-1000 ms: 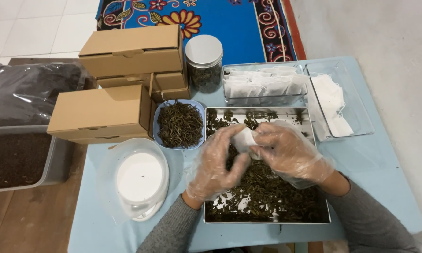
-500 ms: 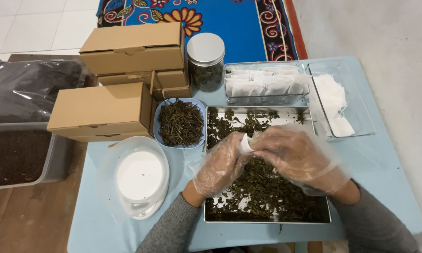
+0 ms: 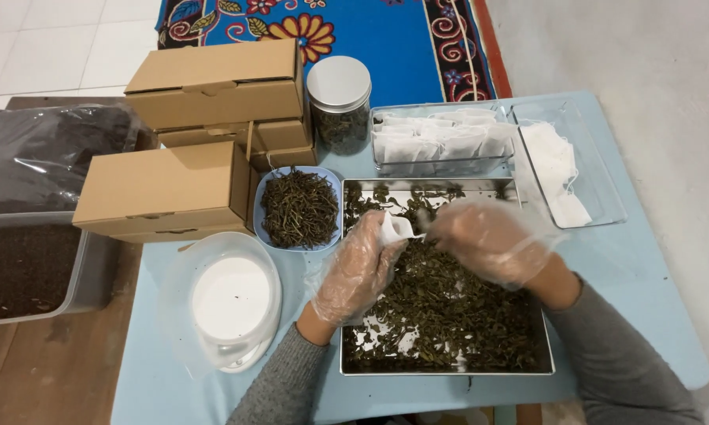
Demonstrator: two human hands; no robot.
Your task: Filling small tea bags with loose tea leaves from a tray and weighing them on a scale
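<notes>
1. Head view, far left: we see a grey plastic bin (image 3: 32,267) with dark loose material, and above it a dark plastic bag (image 3: 48,157).
2. Next on the light blue surface (image 3: 166,378) come the stacked cardboard boxes (image 3: 166,189), and in front of them a white round scale (image 3: 232,299) under a clear cover.
3. A small blue bowl (image 3: 299,208) of dry needle-like leaves stands just beside the metal tray (image 3: 449,366). A glass jar (image 3: 339,102) with a silver lid stands behind it.
4. Our left hand (image 3: 362,267), in a thin clear glove, is over the left part of the tray. Its fingers (image 3: 374,236) are closed on a small white filter bag (image 3: 395,228), which stands up from the grip, touching them.
5. The bag lies between both hands, above the dried leaves (image 3: 441,307). Its mouth seems to point to the right, but we cannot tell this surely.
6. Our right hand (image 3: 488,240), also gloved, is just right of the bag. Its fingers are bent together towards the bag opening; whether they pinch leaves or the bag edge, we cannot tell.
7. The left hand is the nearer one, since it already holds the bag.
8. Further right, a clear container (image 3: 441,142) carries a row of white bags, and a clear lid tray (image 3: 575,169) holds more loose bags.
</notes>
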